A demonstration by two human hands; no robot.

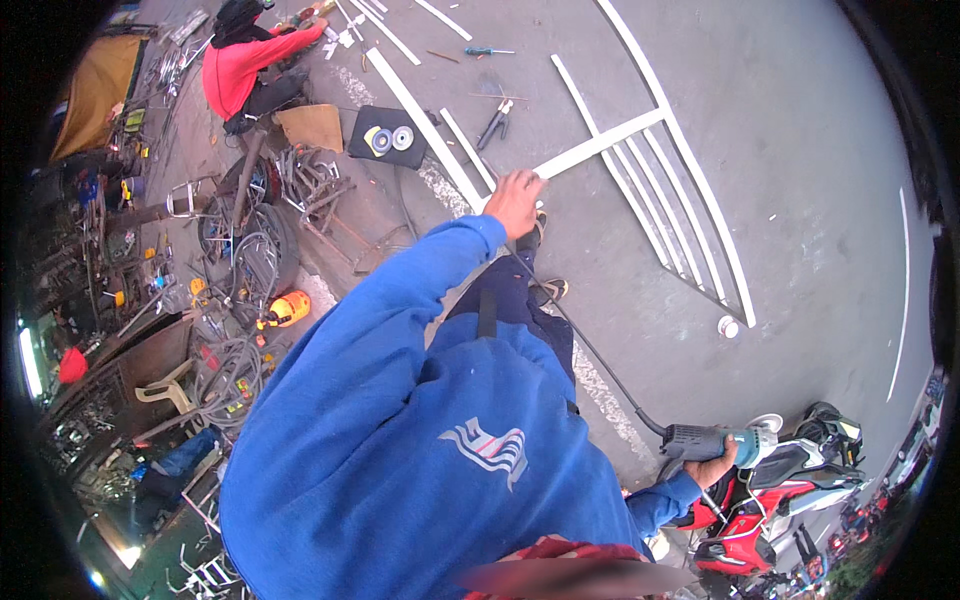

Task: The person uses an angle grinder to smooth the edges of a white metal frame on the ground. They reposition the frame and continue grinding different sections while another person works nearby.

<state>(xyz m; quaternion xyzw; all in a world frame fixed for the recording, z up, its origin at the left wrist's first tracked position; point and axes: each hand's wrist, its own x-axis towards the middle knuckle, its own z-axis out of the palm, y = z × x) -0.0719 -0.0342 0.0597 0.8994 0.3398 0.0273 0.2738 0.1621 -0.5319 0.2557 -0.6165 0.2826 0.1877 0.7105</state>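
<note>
My left hand (514,204) is closed on a white metal frame (600,143), near where its crossbar meets a long bar. The frame lies over the grey pavement, with several thin parallel bars (668,215) inside its curved side. Out to my right, my right hand (714,466) is wrapped round an angle grinder (722,443) with a grey and teal body. Its pale round disc (767,422) points away from me, well apart from the frame. A dark cord (590,350) runs from the grinder across in front of my legs toward the frame.
A person in a red top (240,75) crouches at the far left. Nearby lie a dark mat with discs (388,137), a welding electrode holder (494,125) and a screwdriver (488,51). A red motorcycle (740,535) stands at the right. Wheels and scrap metal (250,240) crowd the left.
</note>
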